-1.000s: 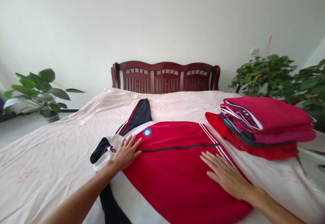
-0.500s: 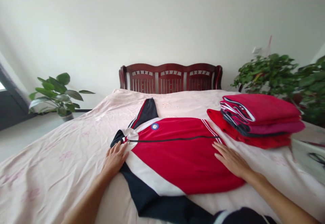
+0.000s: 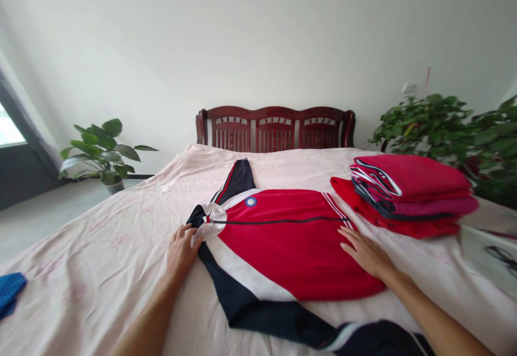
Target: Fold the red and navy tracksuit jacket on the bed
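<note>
A red zip jacket (image 3: 278, 259) with white panels and dark navy sleeves lies spread sideways on the bed. Its collar points left, its striped hem right, and a round blue badge shows on the chest. My left hand (image 3: 183, 248) is at the collar, fingers bent in and closed on its white edge; the fingertips are partly hidden. Flat on the red cloth near the hem rests my right hand (image 3: 365, 253), its fingers stretched out and slightly apart. One sleeve reaches away from me, the other runs along the near side towards my right forearm.
Folded red and pink clothes (image 3: 412, 178) are stacked to the right of the jacket. Glasses (image 3: 501, 256) lie at the far right. A blue item (image 3: 11, 291) shows at the left edge. Potted plants flank the bed (image 3: 121, 270), with a wooden bench back (image 3: 274, 124) behind.
My left hand's fingers have curled in at the collar, where they lay spread before. My right hand stays on the jacket near the hem. The view has tilted up and left slightly.
</note>
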Tool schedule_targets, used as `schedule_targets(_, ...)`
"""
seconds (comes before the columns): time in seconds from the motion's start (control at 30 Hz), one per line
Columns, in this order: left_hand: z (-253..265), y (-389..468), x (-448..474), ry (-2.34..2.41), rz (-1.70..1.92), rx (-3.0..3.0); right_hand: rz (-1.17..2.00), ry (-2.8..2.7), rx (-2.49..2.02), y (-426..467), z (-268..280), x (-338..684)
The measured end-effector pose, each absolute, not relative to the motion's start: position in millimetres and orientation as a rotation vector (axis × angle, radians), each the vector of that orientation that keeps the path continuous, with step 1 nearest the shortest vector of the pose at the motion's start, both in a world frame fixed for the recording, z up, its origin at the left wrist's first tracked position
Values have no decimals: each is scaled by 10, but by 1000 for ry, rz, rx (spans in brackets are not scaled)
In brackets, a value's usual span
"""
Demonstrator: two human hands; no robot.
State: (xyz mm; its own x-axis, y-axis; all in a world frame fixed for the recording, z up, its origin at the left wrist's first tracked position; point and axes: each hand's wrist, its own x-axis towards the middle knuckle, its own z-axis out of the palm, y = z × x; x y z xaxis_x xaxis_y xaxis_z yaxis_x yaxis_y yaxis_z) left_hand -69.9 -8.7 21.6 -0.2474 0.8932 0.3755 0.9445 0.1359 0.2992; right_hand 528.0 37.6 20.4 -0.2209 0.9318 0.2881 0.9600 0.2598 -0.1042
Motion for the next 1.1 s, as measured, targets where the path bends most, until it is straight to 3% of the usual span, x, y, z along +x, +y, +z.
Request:
schedule_targets(0.83,341,-88,-769,-2633,-716,-1598,194,-1853,-1705,332,145,5447)
schedule_targets(0.97,314,-116,-697,-2431,-724,-1537,186,-1840,-1692,334,168,5434)
schedule_targets(1.1,252,-93,-666,-1977,-837,-1908,207,-1819,-1695,357,150,5458)
